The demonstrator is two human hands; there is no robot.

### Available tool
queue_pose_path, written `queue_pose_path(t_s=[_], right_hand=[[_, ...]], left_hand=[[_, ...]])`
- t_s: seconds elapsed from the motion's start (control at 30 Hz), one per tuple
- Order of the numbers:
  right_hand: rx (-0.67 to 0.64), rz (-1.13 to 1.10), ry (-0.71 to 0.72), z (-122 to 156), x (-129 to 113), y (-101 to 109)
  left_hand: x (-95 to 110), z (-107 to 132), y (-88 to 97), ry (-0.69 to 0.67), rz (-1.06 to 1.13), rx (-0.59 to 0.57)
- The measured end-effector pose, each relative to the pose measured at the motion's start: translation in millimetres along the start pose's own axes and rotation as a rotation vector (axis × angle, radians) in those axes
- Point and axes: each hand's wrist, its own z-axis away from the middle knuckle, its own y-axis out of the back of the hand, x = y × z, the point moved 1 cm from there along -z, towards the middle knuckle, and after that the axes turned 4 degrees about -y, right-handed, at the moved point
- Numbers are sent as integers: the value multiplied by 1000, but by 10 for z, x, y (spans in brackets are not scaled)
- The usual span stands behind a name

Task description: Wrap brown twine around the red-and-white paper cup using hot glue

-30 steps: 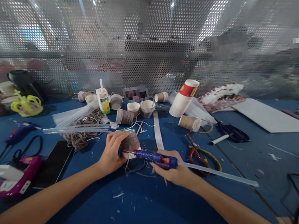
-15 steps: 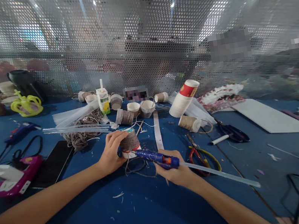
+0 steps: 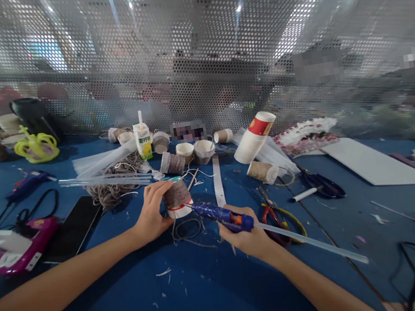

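Note:
My left hand (image 3: pixel 154 212) is closed around a paper cup (image 3: pixel 177 195) wound with grey-brown cord. A white and red band of the cup shows bare at the end nearer me. In my right hand (image 3: pixel 246 234) is a blue hot glue gun (image 3: pixel 219 214), its nozzle close to the right side of that bare band; whether it touches I cannot tell. A long clear glue stick (image 3: pixel 313 243) juts out of the gun's back. Loose cord (image 3: pixel 188 233) curls on the blue table below the cup.
Behind my left hand lie a heap of cord (image 3: pixel 114 184), clear glue sticks (image 3: pixel 104 180) and a drink carton (image 3: pixel 144 142). Several wrapped cups (image 3: pixel 171 162) stand or lie further back. Scissors (image 3: pixel 276 218) rest right of my right hand, near a stack of paper cups (image 3: pixel 254 137).
The glue gun has shifted slightly right and toward me, its nozzle now at the cup's right side. The cup has turned or tilted a little, showing more of its white band.

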Motion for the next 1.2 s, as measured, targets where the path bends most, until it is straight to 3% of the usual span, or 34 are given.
queue_pose_path(t_s=[0.53, 0.77, 0.9, 1.07, 1.2], right_hand=[[-1, -41, -127, 1, 102, 36], [3, -17, -118, -25, 54, 83], [28, 67, -87, -35, 78, 78], [157, 248, -28, -85, 190, 66], [237, 582, -90, -150, 278, 149]], left_hand=[[8, -1, 12, -21, 16, 88], [13, -4, 3, -48, 51, 120], [-7, 29, -19, -46, 87, 113], [-13, 53, -13, -36, 101, 105], [1, 33, 3, -17, 27, 86]])
